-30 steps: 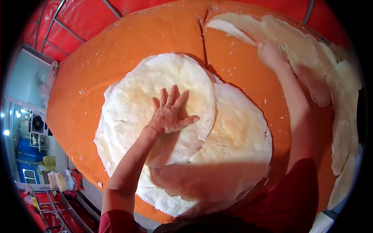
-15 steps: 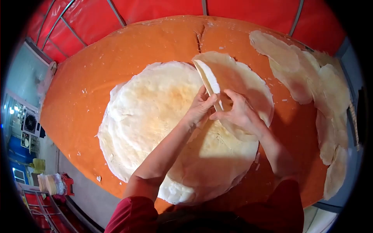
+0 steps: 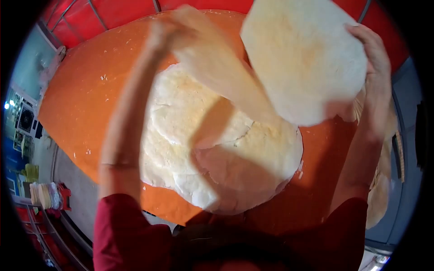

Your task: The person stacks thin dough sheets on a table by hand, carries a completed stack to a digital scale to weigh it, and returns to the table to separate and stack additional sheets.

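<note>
My left hand, smeared by motion, is raised at the upper left and closed on the top of a thin flatbread layer. That layer hangs slanting down to the right. At the upper right my right hand grips the edge of a broad, pale flatbread sheet, its fingertips over the rim and its thumb hidden. Below both hands lies a pile of large round flatbreads with cracked, uneven edges, partly shaded by the arms.
An orange cloth with scattered crumbs covers the table. More thin flatbread pieces lie along its right edge, partly behind my right arm. Red sheeting with metal bars borders the far side. Stacked goods stand at the lower left.
My hands, close together over the pile before, have moved up and far apart. The folded flatbread between them is now two separate-looking sheets, one at each hand.
</note>
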### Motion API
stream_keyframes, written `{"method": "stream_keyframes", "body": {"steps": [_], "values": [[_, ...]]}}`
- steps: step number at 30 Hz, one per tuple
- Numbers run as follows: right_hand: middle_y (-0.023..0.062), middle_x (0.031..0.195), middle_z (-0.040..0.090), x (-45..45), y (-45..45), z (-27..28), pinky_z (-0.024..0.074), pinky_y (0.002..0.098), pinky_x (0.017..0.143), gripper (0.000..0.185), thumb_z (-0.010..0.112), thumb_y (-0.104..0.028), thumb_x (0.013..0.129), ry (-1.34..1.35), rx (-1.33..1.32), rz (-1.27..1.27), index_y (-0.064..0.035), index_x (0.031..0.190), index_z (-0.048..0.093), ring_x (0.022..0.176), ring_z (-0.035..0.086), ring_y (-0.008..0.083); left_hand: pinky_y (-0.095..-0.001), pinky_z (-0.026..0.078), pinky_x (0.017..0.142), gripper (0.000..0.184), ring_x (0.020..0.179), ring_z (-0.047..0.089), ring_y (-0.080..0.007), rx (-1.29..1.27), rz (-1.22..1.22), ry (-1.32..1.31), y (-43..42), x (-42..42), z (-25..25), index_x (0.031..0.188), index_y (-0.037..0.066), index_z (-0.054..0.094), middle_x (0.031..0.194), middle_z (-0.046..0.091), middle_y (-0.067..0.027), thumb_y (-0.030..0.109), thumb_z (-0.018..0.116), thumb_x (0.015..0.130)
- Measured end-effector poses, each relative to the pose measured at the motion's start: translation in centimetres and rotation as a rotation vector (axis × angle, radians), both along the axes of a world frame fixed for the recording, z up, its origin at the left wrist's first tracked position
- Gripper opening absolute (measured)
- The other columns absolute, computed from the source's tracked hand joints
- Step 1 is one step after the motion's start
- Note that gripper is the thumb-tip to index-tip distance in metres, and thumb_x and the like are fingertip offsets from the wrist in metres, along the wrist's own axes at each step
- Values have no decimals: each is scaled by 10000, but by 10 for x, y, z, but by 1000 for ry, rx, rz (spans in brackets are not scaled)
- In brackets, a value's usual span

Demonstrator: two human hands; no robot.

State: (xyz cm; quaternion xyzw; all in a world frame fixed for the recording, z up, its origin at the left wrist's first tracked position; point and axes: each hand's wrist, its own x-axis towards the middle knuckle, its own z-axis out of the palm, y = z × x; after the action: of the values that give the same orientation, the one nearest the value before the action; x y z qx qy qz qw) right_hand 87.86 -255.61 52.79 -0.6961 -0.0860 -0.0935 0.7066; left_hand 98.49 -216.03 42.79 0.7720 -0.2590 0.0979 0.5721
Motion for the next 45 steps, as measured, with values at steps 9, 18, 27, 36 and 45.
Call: {"method": "stream_keyframes", "body": {"steps": [9, 18, 27, 36, 45], "values": [[99, 952, 583, -61, -62, -222, 458, 330, 757, 238, 567, -145, 791, 383, 548, -193, 11, 969, 557, 863, 559, 213, -381, 413, 482, 257, 562, 510, -370, 691, 357, -868, 0, -76, 76, 1047, 65, 516, 706, 551, -189, 65, 464, 795], [108, 563, 542, -119, -209, -305, 456, 348, 472, 208, 561, -166, 775, 432, -837, -551, -15, 647, 496, 515, 545, 249, -414, 370, 935, 368, 1107, 450, -354, 1262, -198, -379, -14, -247, -127, 1134, -28, 471, 1198, 466, -197, 84, 489, 784], [162, 1025, 502, 38, -266, -332, 390, 450, 790, 200, 491, -189, 808, 59, -1548, -886, -16, 908, 484, 1020, 442, 319, -396, 371, 919, 533, 1093, 450, -368, 957, 460, 114, -55, -310, -77, 1190, -26, 407, 1208, 452, -200, -39, 508, 667], [132, 853, 621, 121, -317, -304, 474, 406, 711, 163, 478, -71, 749, 240, -1649, -560, -54, 802, 632, 841, 599, 279, -363, 457, 794, 365, 946, 562, -340, 838, 373, 26, -156, -291, -61, 1014, -18, 519, 1059, 556, -205, -72, 561, 655], [141, 698, 604, -77, -201, -193, 457, 382, 568, 247, 539, -242, 738, 67, -1742, 317, -4, 704, 599, 681, 598, 269, -316, 422, 886, 510, 1056, 506, -199, -467, -287, 1137, -307, -228, -132, 1218, -36, 355, 1173, 495, -138, 68, 607, 787]]}}
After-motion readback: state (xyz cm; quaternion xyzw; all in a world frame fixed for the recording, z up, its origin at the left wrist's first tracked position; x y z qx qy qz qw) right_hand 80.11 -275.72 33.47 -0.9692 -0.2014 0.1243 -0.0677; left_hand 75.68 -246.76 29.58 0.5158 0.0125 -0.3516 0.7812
